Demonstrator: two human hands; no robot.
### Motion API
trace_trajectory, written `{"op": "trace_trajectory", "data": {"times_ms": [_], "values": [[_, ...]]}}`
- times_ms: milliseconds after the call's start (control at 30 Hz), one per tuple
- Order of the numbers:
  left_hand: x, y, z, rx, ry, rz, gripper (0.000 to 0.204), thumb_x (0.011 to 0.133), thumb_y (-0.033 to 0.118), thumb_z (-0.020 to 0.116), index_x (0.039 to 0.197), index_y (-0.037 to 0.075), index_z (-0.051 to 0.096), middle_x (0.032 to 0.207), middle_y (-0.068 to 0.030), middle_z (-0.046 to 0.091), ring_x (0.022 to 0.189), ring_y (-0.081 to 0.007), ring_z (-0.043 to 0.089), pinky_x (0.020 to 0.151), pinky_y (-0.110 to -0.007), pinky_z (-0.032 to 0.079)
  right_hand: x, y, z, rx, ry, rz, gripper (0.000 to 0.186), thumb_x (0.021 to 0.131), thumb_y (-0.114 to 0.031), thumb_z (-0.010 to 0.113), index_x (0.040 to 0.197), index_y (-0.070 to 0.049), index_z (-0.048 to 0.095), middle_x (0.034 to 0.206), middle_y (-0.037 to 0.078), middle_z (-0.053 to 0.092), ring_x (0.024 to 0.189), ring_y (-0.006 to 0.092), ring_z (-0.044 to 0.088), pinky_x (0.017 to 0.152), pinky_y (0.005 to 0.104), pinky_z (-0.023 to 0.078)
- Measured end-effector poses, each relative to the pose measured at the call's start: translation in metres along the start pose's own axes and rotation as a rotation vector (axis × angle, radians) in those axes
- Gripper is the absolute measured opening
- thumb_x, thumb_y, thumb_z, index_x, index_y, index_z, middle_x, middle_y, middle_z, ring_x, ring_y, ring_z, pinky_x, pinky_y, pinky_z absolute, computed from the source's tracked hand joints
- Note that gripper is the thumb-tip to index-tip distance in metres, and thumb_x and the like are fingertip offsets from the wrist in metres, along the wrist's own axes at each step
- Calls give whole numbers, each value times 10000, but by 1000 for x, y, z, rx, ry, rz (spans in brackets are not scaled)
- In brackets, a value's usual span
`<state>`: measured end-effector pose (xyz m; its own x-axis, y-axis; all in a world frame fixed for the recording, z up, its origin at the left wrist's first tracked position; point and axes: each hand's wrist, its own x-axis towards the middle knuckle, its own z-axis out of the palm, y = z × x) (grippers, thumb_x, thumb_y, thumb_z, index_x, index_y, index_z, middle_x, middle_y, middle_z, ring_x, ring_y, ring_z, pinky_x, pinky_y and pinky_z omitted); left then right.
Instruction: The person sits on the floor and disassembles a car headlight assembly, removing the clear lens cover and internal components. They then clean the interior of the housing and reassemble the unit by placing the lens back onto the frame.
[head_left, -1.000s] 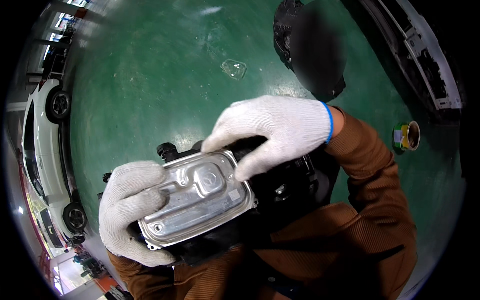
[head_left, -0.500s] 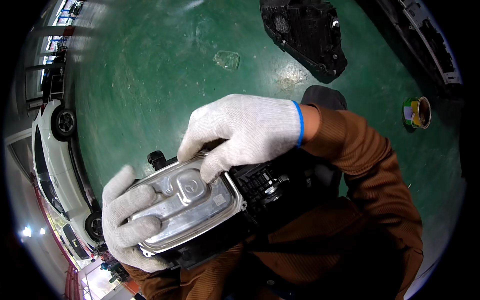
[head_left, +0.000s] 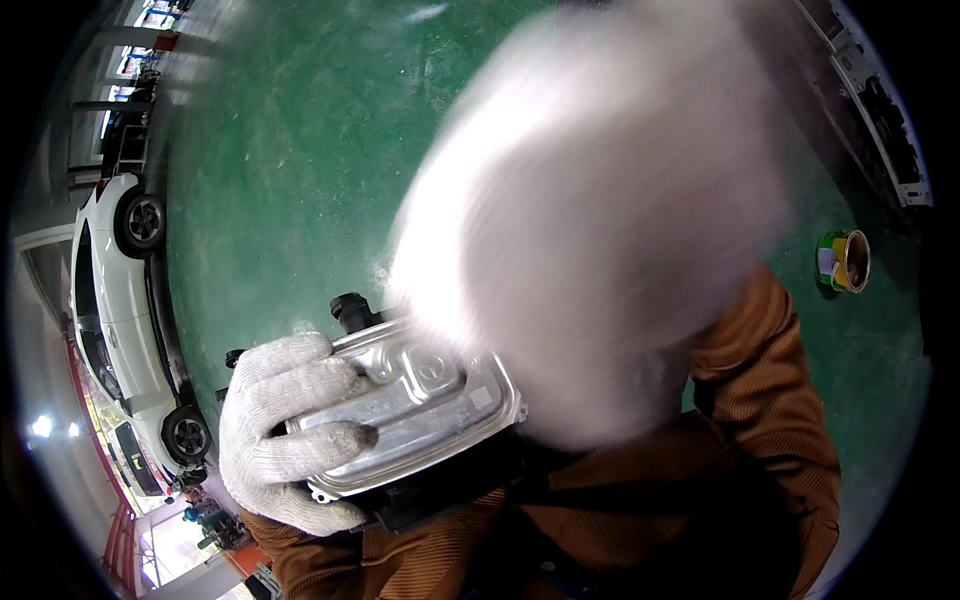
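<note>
A black plastic housing (head_left: 430,497) with a ribbed silver metal cover (head_left: 425,420) lies tilted across my lap. My left hand (head_left: 290,435), in a white knit glove, grips its left end, several fingers on the cover and the thumb at the near edge. From the far side of the housing sticks a black round fitting (head_left: 352,312). My right hand (head_left: 590,220), gloved too, is lifted close in front of the camera. Motion smears it so that its fingers cannot be made out, and it hides the right part of the housing.
Green floor (head_left: 290,180) stretches ahead. An open can (head_left: 843,262) with a coloured label stands on it at the right. A long dark part with a metal edge (head_left: 880,110) lies at the upper right. A white car (head_left: 115,310) is parked at the left.
My right hand has left the metal cover and risen toward the camera, now covering the black part on the floor ahead. The housing has shifted slightly right in view, my left hand still on it.
</note>
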<state>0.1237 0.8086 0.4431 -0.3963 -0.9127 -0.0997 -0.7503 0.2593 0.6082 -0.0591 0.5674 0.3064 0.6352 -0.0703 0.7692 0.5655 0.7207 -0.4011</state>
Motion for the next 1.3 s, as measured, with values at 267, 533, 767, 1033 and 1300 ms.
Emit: {"op": "trace_trajectory", "data": {"times_ms": [267,533,767,1033,1300], "values": [[-1,-13,20,-192,168,131,586,862,419,896,1280,47,723,1323,-265,682,1186,-497,712,982,-613,592,6,8,33,-52,110,405,364,1135,-337,574,1142,1,710,1140,111,707,962,155,684,848,317,568],[-14,-9,29,-229,161,287,641,921,415,838,1393,25,648,1357,-295,676,1223,-538,690,1027,-658,567,6,7,48,-324,278,369,519,1125,-409,570,800,-39,735,712,46,673,580,97,590,530,270,467],[16,-11,15,-155,144,239,758,862,469,898,1414,27,626,1369,-360,669,1166,-561,729,985,-657,567,6,32,45,19,323,399,598,1115,-439,581,703,-38,747,638,47,690,484,96,545,471,257,409],[-15,-21,21,-17,187,162,795,808,633,870,1307,39,697,1322,-284,682,1033,-448,708,856,-550,542,-44,-56,-13,-965,445,70,309,1136,-165,512,1013,2,741,789,-6,614,588,33,527,479,188,429],[11,-23,18,-4,317,112,733,702,670,902,1136,85,823,1248,-236,769,1144,-459,696,954,-587,512,-167,-153,-104,-1209,1263,791,287,997,-297,684,1093,-40,769,870,24,714,679,122,596,604,290,498]]}}
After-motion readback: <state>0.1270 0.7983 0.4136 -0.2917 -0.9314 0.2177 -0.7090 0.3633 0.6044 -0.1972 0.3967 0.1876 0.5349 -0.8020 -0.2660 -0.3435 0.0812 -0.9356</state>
